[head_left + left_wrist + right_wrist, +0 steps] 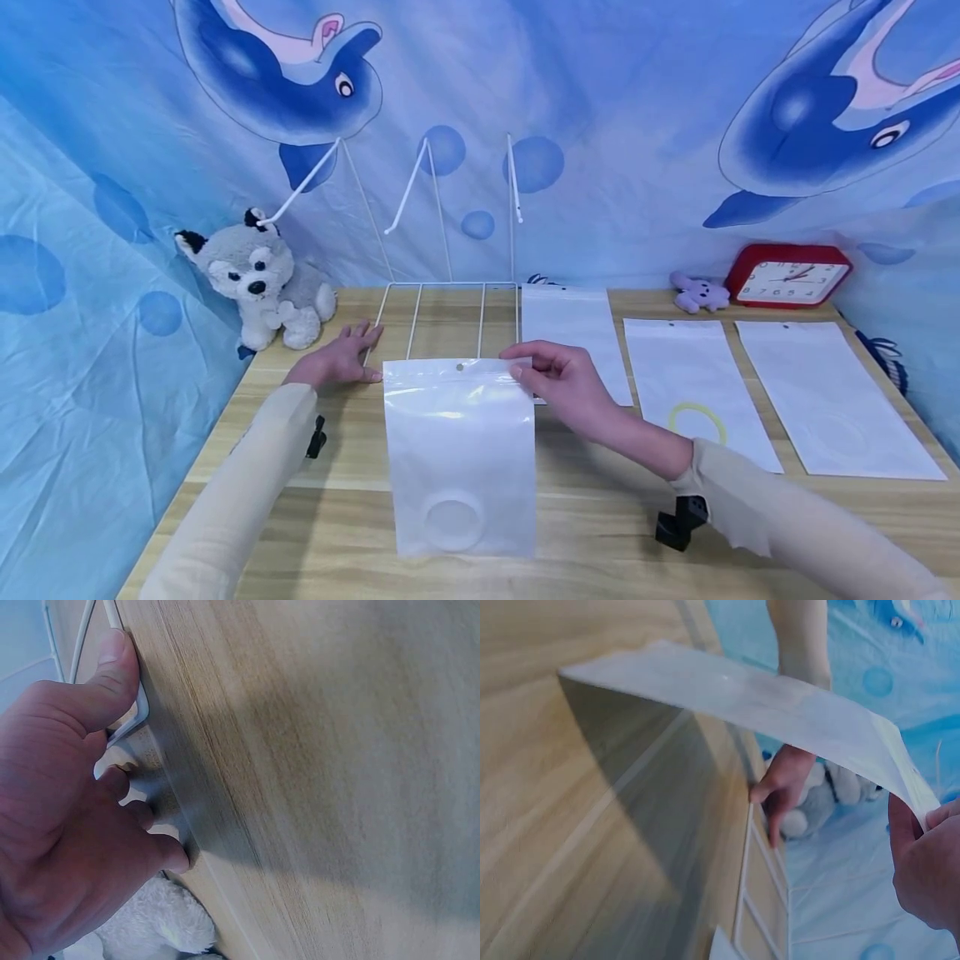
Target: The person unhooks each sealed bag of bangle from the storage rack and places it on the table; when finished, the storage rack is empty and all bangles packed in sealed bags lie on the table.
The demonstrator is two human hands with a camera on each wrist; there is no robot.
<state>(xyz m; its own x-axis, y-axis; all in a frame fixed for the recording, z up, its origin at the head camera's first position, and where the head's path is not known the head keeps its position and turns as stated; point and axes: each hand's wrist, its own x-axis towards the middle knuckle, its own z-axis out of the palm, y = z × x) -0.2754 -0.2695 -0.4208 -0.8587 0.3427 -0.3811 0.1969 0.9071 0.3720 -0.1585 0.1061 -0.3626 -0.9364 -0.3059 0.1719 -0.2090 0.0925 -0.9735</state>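
My right hand point(562, 383) pinches the top right corner of a white zip bag point(461, 442), thumb in front and fingers behind. A punched hole shows at the bag's top edge, and a pale ring point(453, 521) shows through its lower part. The bag hangs over the front of a white wire rack point(450, 284) with three tall uprights ending in forward-slanting prongs. At the rack's front left corner is my left hand point(337, 358). Its straight thumb point(112, 671) presses on the base wire, while the other fingers spread beside it, tips at the tabletop.
More white zip bags point(573, 333) point(697, 375) point(832, 375) lie to the right, one with a yellow ring point(697, 408). A plush husky point(262, 275) sits behind my left hand. At the back right are a purple plush toy point(699, 293) and a red clock point(791, 277).
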